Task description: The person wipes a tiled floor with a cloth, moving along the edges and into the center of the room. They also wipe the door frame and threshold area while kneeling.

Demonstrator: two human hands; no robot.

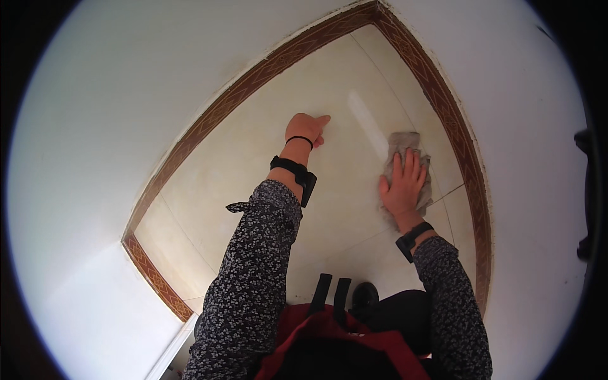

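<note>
A crumpled grey cloth lies on the cream tiled floor. My right hand presses down on it from above, palm down and fingers stretched forward. Cloth shows beyond my fingertips and along both sides of the hand. To the left, my left hand is at the floor with its fingers curled in and one digit pointing right. Nothing shows in that hand, though its palm side is hidden. It is well apart from the cloth.
Brown patterned skirting runs along the white walls and meets in a corner ahead. A black shoe and a red-and-black garment or bag with dark straps are close to my body. A white door frame stands at lower left.
</note>
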